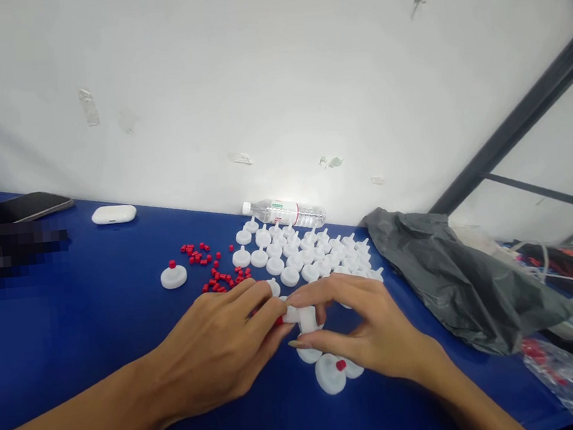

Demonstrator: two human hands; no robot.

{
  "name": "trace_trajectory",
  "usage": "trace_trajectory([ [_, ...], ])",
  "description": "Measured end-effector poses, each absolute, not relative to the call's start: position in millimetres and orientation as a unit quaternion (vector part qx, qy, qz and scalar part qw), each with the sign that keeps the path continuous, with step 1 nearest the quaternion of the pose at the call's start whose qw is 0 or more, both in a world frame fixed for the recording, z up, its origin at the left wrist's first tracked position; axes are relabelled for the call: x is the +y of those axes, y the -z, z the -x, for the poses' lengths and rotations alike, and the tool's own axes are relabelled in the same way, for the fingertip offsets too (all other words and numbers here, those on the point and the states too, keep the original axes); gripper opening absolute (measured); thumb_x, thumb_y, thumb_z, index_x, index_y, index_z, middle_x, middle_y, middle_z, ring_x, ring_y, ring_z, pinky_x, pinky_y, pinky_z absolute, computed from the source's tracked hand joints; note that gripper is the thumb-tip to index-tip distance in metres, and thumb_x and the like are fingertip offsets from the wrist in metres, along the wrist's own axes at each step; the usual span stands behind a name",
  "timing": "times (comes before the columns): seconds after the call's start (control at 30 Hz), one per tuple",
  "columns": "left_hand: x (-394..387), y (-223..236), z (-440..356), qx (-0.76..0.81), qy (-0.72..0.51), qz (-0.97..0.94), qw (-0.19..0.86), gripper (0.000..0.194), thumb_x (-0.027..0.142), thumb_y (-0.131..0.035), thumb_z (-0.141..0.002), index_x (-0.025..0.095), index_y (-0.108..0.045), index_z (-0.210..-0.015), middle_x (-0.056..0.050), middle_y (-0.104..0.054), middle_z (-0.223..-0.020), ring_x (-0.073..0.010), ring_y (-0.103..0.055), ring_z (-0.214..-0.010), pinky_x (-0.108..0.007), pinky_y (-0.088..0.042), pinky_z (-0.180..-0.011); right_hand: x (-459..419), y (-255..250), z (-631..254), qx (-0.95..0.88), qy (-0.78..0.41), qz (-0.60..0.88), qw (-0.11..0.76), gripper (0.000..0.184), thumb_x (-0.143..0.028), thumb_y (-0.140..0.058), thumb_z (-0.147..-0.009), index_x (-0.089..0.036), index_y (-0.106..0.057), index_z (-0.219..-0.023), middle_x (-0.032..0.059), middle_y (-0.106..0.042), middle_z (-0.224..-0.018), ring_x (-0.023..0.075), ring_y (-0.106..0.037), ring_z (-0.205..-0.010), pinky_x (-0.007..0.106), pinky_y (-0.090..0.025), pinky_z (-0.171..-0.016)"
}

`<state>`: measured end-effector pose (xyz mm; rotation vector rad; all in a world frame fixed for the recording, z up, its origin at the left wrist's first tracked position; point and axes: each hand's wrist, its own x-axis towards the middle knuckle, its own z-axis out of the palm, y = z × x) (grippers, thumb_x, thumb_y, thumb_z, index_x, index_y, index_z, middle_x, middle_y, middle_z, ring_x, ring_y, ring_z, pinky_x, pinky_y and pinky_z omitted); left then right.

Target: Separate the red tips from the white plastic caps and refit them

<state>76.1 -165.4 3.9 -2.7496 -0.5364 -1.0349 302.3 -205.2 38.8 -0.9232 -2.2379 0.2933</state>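
My right hand (360, 319) pinches a white nozzle lid (306, 319) between thumb and fingers, its spout turned to the left. At the spout's end, my left hand (231, 337) has its fingertips closed on a small red cap (279, 321), mostly hidden by the fingers. Under and behind my hands stand many white nozzle lids (290, 276), spouts up. Loose red caps (215, 275) lie scattered beyond my left hand. Nearer to me, a white lid with a red tip (330, 374) rests tilted below my right hand. Another red-tipped lid (173, 276) stands apart at the left.
A clear bottle (286, 212) lies on its side against the wall. On the blue table (125, 323) are a white earbud case (114, 214) and a dark phone (25, 206). A grey plastic bag (453, 281) and a clear bag with red pieces (571, 377) lie at the right.
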Motion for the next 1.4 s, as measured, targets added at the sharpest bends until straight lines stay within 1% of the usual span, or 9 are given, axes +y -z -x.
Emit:
trace_trajectory([
  [0.1, -167, -7, -76, -0.156, 0.329, 0.931, 0.026, 0.019, 0.014, -0.041, -0.101, 0.017, -0.057, -0.089, -0.002, -0.058, -0.079, -0.0147, -0.050, -0.064, -0.029, -0.032, -0.051, -205, -36, -303, -0.873, -0.090, 0.328, 0.351, 0.032, -0.033, -0.079, -0.085, -0.022, -0.065, -0.112, 0.0010, -0.078, -0.094, 0.0114, -0.067, -0.066, 0.028, -0.053, -0.073],
  [0.2, -172, -13, -77, -0.175, 0.341, 0.921, -0.075, 0.027, 0.013, -0.038, -0.101, 0.019, -0.051, -0.079, 0.001, -0.055, -0.071, -0.0121, -0.047, -0.058, -0.027, -0.033, -0.051, -203, -37, -306, -0.883, -0.058, 0.302, 0.355, 0.030, -0.030, -0.078, -0.087, -0.022, -0.064, -0.111, 0.0036, -0.078, -0.105, 0.0107, -0.067, -0.064, 0.030, -0.054, -0.072],
  [0.33, -171, -21, -70, -0.267, 0.382, 0.873, -0.143, 0.038, 0.017, -0.031, -0.104, 0.020, -0.043, -0.068, 0.004, -0.051, -0.060, -0.0096, -0.047, -0.053, -0.024, -0.039, -0.054, -198, -42, -321, -0.857, 0.022, 0.343, 0.384, 0.019, -0.023, -0.075, -0.089, -0.024, -0.064, -0.105, 0.0056, -0.078, -0.108, 0.0171, -0.073, -0.076, 0.034, -0.056, -0.072],
  [0.47, -157, -19, -60, -0.270, 0.337, 0.898, -0.081, 0.036, 0.018, -0.035, -0.101, 0.019, -0.047, -0.067, 0.002, -0.051, -0.061, -0.0123, -0.044, -0.056, -0.029, -0.034, -0.053, -192, -46, -337, -0.764, 0.044, 0.453, 0.458, 0.022, -0.024, -0.069, -0.091, -0.026, -0.063, -0.113, 0.0058, -0.075, -0.109, 0.0235, -0.073, -0.095, 0.039, -0.058, -0.081],
  [0.67, -152, -5, -66, -0.252, 0.228, 0.941, 0.001, 0.014, 0.017, -0.047, -0.093, 0.019, -0.057, -0.084, -0.005, -0.059, -0.081, -0.0209, -0.051, -0.081, -0.032, -0.038, -0.060, -186, -38, -332, -0.822, 0.050, 0.457, 0.336, 0.017, -0.022, -0.061, -0.096, -0.026, -0.065, -0.112, 0.0051, -0.074, -0.115, 0.0251, -0.067, -0.111, 0.042, -0.052, -0.095],
  [0.93, -152, -3, -66, -0.274, 0.189, 0.943, 0.013, 0.013, 0.014, -0.047, -0.091, 0.019, -0.059, -0.089, -0.007, -0.058, -0.090, -0.0237, -0.052, -0.087, -0.032, -0.041, -0.061, -184, -38, -334, -0.823, -0.002, 0.492, 0.284, 0.006, -0.030, -0.065, -0.095, -0.026, -0.066, -0.100, 0.0044, -0.069, -0.125, 0.0255, -0.063, -0.117, 0.045, -0.049, -0.100],
  [1.17, -151, -3, -66, -0.280, 0.191, 0.941, 0.027, 0.015, 0.014, -0.046, -0.091, 0.018, -0.060, -0.088, -0.008, -0.058, -0.088, -0.0226, -0.052, -0.084, -0.031, -0.041, -0.059, -182, -35, -332, -0.847, -0.035, 0.474, 0.239, 0.010, -0.034, -0.068, -0.094, -0.027, -0.073, -0.098, 0.0025, -0.075, -0.096, 0.0220, -0.067, -0.091, 0.041, -0.049, -0.087],
  [1.3, -144, -11, -62, -0.290, 0.229, 0.926, 0.076, 0.016, 0.019, -0.046, -0.094, 0.018, -0.058, -0.084, -0.007, -0.057, -0.083, -0.0217, -0.050, -0.080, -0.030, -0.037, -0.056, -181, -31, -332, -0.851, -0.052, 0.471, 0.225, 0.013, -0.036, -0.068, -0.095, -0.028, -0.075, -0.102, 0.0006, -0.077, -0.096, 0.0213, -0.067, -0.090, 0.041, -0.047, -0.088],
  [1.4, -135, -29, -56, -0.364, 0.220, 0.889, 0.171, 0.022, 0.021, -0.042, -0.096, 0.018, -0.055, -0.078, -0.007, -0.056, -0.079, -0.0228, -0.050, -0.081, -0.029, -0.032, -0.053, -182, -33, -333, -0.846, -0.055, 0.483, 0.221, 0.019, -0.039, -0.066, -0.096, -0.030, -0.074, -0.110, 0.0005, -0.078, -0.098, 0.0216, -0.067, -0.091, 0.041, -0.047, -0.090],
])
